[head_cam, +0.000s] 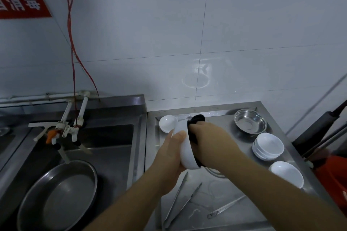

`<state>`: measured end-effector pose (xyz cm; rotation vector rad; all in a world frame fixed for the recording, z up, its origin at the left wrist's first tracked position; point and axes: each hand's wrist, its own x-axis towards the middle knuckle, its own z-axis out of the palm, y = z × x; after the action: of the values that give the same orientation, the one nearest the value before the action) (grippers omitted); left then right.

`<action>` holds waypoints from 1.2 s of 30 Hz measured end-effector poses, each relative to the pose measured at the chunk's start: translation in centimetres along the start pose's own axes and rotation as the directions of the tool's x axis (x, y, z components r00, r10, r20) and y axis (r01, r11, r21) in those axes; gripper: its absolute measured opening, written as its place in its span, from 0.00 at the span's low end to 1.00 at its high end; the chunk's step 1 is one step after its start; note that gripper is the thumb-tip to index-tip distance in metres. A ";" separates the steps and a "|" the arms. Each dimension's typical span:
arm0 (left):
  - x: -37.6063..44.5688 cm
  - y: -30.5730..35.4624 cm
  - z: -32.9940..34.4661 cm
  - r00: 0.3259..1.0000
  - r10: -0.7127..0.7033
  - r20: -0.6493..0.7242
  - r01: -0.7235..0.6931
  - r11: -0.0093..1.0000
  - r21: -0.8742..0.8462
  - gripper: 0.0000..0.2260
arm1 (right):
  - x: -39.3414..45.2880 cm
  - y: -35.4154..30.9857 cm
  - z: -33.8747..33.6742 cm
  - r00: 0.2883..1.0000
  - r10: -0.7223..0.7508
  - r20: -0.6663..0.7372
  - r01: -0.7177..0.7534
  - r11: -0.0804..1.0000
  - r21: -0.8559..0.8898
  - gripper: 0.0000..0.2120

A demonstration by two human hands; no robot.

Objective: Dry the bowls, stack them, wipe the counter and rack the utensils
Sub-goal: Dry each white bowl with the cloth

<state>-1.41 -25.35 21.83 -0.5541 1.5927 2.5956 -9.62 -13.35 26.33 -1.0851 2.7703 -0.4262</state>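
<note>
My left hand grips a white bowl held on its side above the steel counter. My right hand holds a black cloth pressed into the bowl's inside. A single white bowl sits at the counter's back left. A stack of white bowls stands to the right, with one more white bowl in front of it. A steel bowl sits at the back right. Metal tongs and a thin metal utensil lie on the counter near me.
A steel sink lies to the left, with a large round metal pan in it and white taps above. An orange bucket with dark handles stands off the counter's right edge. White tiled wall behind.
</note>
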 end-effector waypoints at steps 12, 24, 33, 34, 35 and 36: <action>0.5 -0.1 -1.0 0.977 0.096 0.190 -0.116 0.989 0.094 0.42 | -1.1 1.1 0.6 0.796 0.139 0.589 -0.582 -0.091 0.808 0.23; 1.4 1.3 -0.7 0.976 0.193 0.098 -0.217 0.870 0.443 0.35 | -0.2 1.1 -0.5 0.924 0.222 0.312 -0.374 0.704 0.604 0.12; 1.5 2.1 -1.9 0.963 0.155 0.221 -0.262 0.734 0.627 0.33 | -1.5 2.0 0.5 0.856 0.133 0.499 -0.458 -0.252 0.852 0.30; 1.6 2.1 -2.3 0.958 0.148 0.246 -0.276 0.708 0.650 0.35 | -1.7 1.8 0.6 0.856 0.133 0.499 -0.461 -0.239 0.855 0.33; 1.8 2.1 -2.7 0.954 0.135 0.268 -0.284 0.695 0.661 0.36 | -1.8 1.7 0.7 0.858 0.129 0.497 -0.460 -0.237 0.855 0.34; 1.9 2.1 -3.0 0.951 0.127 0.282 -0.290 0.683 0.670 0.37 | -1.9 1.7 0.9 0.860 0.127 0.494 -0.455 -0.246 0.856 0.34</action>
<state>-2.79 -29.20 21.77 -0.0173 2.4579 1.7973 -9.10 -11.04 25.02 0.0974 1.3087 -1.7861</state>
